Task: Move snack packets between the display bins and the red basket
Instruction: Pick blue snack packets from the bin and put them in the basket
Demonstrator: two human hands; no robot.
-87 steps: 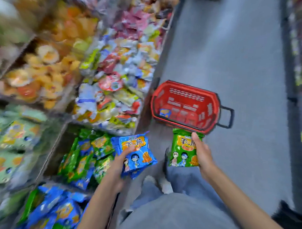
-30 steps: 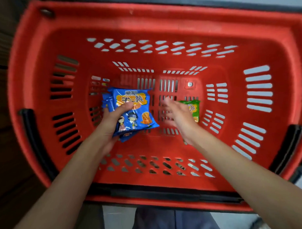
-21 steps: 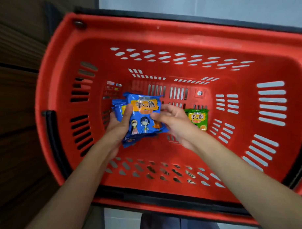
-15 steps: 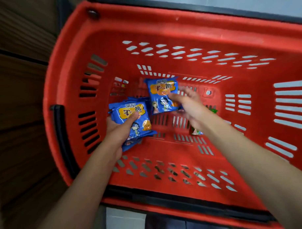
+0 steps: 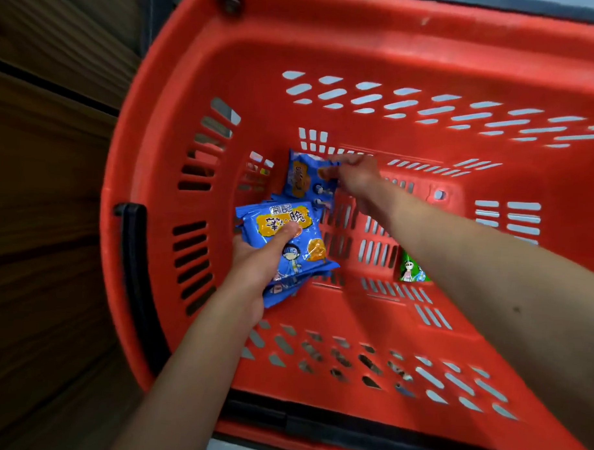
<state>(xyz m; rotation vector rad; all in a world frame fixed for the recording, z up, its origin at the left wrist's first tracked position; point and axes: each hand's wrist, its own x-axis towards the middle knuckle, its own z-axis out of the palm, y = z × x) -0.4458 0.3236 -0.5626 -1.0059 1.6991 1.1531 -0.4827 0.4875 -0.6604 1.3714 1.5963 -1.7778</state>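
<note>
Inside the red slotted plastic basket [image 5: 362,42], the left hand [image 5: 257,267] still grips the stack of blue foil snack packets [image 5: 288,238] at nine o'clock. The right hand [image 5: 354,176] has carried a single blue packet [image 5: 302,181] to eleven o'clock and is pinching it, probably about to release it. The green packet [image 5: 412,269] lies at three o'clock.

Soft, even light from above on the red slotted plastic basket [image 5: 413,47], far rim brightest; the brown wooden panelling [image 5: 36,215] beside it sits dim. Motion blur smears the right hand [image 5: 356,174] and the upright blue foil packet [image 5: 299,177] it pinches. The glossy blue packet stack [image 5: 282,224] gripped by the left hand [image 5: 257,267] glints, sharper. The wide lens bows the basket's rim
</note>
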